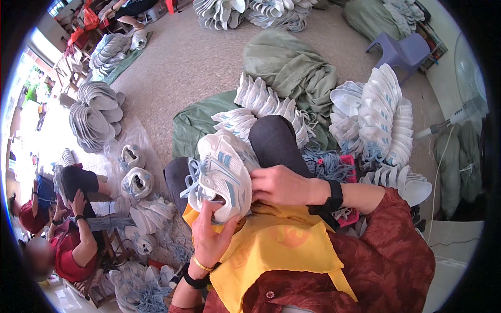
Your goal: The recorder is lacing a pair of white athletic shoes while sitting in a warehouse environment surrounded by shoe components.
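Head cam, only view I've got. I'm looking down at the lap: white shoe upper w/ pale blue stripes and blue laces sits propped over the knees, just in front of the yellow apron. Left hand comes up from below, fingers curled round the lower edge by the opening — closed on it, I judge to steady the piece. Right hand clamps the side from the right, thumb and fingers pinched onto the fabric, so the upper is held between both hands and tilted up toward the cam; I'd say that's so the lace area faces the eyes. Material looks like soft mesh w/ smoother overlay strips, floppy, no sole that I can see. Black band on the right wrist, gold bangle plus dark band on the left.

Around: stacked white uppers fanned in rows to the right, more stacked ones ahead on a green sack, prob. to keep them off the carpet. A tangle of blue laces lies just beside the right knee, within reach. Lilac plastic stool far right. Left edge: another person in red, seated low, own piles nearby; their hands too small to read.
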{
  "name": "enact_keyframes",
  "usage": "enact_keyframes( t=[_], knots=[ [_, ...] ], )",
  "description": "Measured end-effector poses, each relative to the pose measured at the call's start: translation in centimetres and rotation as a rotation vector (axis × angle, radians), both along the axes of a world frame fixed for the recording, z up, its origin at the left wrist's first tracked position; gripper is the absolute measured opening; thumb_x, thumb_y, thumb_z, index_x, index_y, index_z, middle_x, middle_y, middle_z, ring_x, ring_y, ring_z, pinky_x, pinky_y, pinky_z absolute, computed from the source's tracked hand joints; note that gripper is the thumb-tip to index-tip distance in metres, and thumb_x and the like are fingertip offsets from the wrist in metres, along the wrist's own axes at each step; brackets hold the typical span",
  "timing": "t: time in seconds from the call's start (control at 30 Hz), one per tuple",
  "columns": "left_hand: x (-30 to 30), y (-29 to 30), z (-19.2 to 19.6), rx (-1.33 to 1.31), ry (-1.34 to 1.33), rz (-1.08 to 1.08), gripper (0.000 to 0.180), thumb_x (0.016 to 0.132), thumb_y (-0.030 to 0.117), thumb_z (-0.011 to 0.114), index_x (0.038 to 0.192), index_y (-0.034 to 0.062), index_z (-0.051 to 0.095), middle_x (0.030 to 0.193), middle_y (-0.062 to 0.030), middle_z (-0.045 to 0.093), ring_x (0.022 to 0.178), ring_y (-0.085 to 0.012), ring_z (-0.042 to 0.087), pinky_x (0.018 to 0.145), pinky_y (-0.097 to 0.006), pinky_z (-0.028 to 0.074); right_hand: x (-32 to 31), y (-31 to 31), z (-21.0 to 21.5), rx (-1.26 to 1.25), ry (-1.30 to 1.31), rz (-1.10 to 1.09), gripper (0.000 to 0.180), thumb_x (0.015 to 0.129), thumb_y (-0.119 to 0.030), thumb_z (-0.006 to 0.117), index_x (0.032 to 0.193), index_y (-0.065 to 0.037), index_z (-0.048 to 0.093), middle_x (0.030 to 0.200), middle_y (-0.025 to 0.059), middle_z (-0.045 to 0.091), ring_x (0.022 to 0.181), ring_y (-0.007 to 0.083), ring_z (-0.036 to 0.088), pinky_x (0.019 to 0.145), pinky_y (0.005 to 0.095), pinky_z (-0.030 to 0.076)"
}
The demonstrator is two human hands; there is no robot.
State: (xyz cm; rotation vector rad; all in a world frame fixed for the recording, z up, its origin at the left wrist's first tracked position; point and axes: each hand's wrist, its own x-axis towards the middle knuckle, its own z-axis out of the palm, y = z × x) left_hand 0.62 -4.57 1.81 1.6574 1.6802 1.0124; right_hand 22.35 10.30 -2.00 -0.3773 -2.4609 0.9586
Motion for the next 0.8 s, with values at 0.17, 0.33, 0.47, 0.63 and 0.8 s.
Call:
enact_keyframes(
  t=[0.17,0.33,0.47,0.63,0.8],
  knots=[
    [0.4,1.3,-1.2,0.015,0.018,-0.11,0.037,0.085,0.008,0.082,0.112,0.0011,0.058,0.102,-0.0197,0.069,0.093,-0.041,0.068,0.08,-0.043,0.053,1.4,0.4,0.4,-0.322,0.121,-0.355,0.013,0.088,0.003,0.07,0.101,0.001,0.071,0.094,0.014,0.07,0.079,0.0276,0.071,0.071,0.0338,0.057],
    [2.0,3.1,-1.8,-0.011,0.287,-0.296,0.04,0.083,0.009,0.082,0.115,0.0009,0.059,0.105,-0.0192,0.067,0.097,-0.0428,0.063,0.084,-0.048,0.05,1.6,0.5,-0.6,-0.302,0.147,-0.415,0.012,0.089,0.004,0.07,0.101,0.001,0.071,0.094,0.0132,0.07,0.078,0.0243,0.071,0.07,0.0324,0.056],
    [1.0,4.5,-1.7,0.02,0.267,-0.304,0.043,0.081,0.007,0.08,0.118,0.0011,0.059,0.104,-0.0202,0.066,0.097,-0.043,0.064,0.085,-0.048,0.052,1.4,1.4,-1.2,-0.374,0.177,-0.439,0.013,0.09,0.006,0.07,0.102,0.003,0.071,0.093,0.0124,0.071,0.077,0.0206,0.072,0.068,0.0311,0.056],
    [-3.9,5.4,0.0,0.071,-0.135,0.138,0.044,0.083,0.005,0.083,0.117,0.001,0.055,0.099,-0.0073,0.063,0.092,-0.0232,0.063,0.086,-0.035,0.052,2.3,2.8,-0.8,-0.597,0.195,-0.494,0.009,0.095,0.004,0.068,0.103,0.003,0.072,0.094,0.0075,0.072,0.075,0.014,0.073,0.066,0.0268,0.058],
    [-5.8,7.4,3.8,0.07,-0.392,0.318,0.036,0.089,0.002,0.078,0.113,0.004,0.051,0.103,-0.0005,0.056,0.096,-0.0103,0.052,0.085,-0.026,0.046,1.6,5.0,-0.3,-0.809,0.131,-0.431,0.015,0.102,-0.003,0.065,0.116,0.001,0.069,0.106,0.0052,0.073,0.091,0.0119,0.073,0.082,0.0265,0.061]
  ],
)
